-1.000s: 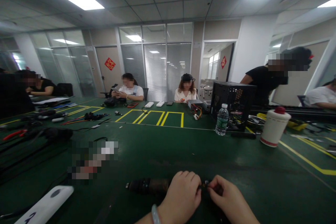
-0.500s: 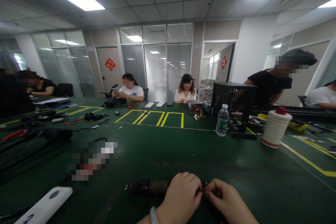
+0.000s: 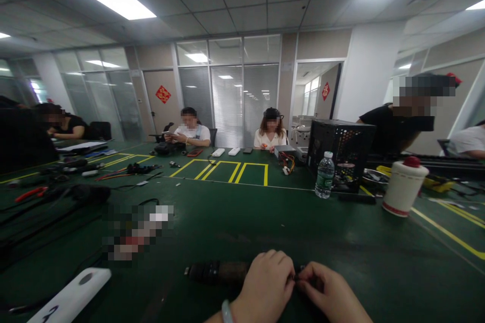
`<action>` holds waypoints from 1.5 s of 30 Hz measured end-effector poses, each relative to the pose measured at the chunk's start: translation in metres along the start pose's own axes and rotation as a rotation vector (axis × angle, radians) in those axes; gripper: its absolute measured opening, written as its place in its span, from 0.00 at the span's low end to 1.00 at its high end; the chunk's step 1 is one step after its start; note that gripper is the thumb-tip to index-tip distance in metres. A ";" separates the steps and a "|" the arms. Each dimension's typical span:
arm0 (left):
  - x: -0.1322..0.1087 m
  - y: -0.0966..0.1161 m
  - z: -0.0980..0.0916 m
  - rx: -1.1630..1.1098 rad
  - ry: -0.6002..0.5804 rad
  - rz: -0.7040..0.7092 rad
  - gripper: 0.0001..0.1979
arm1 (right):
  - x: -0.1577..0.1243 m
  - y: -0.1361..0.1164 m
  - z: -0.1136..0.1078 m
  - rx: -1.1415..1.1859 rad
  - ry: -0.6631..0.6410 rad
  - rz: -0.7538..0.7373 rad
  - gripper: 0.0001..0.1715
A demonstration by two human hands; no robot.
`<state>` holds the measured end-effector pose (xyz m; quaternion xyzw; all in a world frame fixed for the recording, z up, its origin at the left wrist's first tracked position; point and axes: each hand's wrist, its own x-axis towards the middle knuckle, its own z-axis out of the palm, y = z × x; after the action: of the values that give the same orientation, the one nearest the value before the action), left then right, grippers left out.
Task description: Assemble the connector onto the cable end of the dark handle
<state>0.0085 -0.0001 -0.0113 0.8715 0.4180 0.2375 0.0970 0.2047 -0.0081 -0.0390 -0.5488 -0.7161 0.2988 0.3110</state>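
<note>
The left hand [image 3: 263,290] and right hand [image 3: 333,293] pinch a small dark piece [image 3: 300,275] at the end of a black cylindrical tool [image 3: 214,272], which extends to their 9 o'clock on the green workbench [image 3: 227,227]. At 1 o'clock, a plastic water bottle [image 3: 325,175] holds clear liquid; at 2 o'clock, a white red-capped jug [image 3: 404,192] hides its contents.

MARK: handwritten numeral 3 [image 3: 50,314] | CARRIER: white oblong case [image 3: 71,295] | PLACE: bench [image 3: 341,242], left of left hand [image 3: 265,287] | UNREADABLE: red diamond door sign [image 3: 162,94], far ahead of hand
</note>
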 end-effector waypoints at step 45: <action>-0.005 -0.005 -0.018 0.141 -0.054 0.460 0.37 | -0.006 0.003 0.010 -0.634 -0.036 -0.425 0.24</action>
<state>-0.0065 -0.0018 0.0010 0.9544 0.2214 0.2002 -0.0097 0.2000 -0.0138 -0.0487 -0.4515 -0.8763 0.0011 0.1682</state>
